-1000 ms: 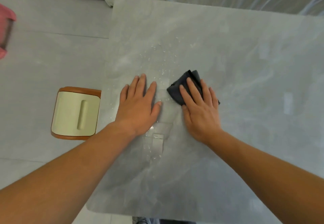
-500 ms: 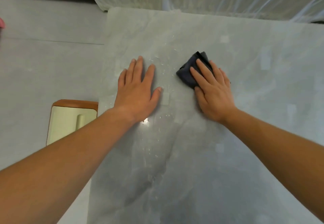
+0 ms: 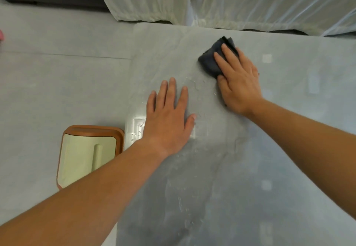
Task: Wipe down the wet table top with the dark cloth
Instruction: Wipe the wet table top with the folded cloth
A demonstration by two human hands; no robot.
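Observation:
A grey stone-look table top [image 3: 289, 130] fills the right of the head view, with water droplets and smears near its left edge and down its middle. The folded dark cloth [image 3: 212, 59] lies on the table towards the far edge. My right hand [image 3: 238, 84] presses flat on the cloth, fingers spread over it, covering its near part. My left hand [image 3: 169, 116] rests palm down on the wet table near the left edge, fingers apart, holding nothing.
A bin with a pale green lid and brown rim [image 3: 86, 155] stands on the floor just left of the table. Sheer white curtains [image 3: 231, 1] hang behind the far edge. Grey floor tiles [image 3: 57, 91] lie to the left.
My right hand has pushed the cloth away from me towards the table's far edge, leaving fewer droplets behind it. My left hand has stayed flat on the table.

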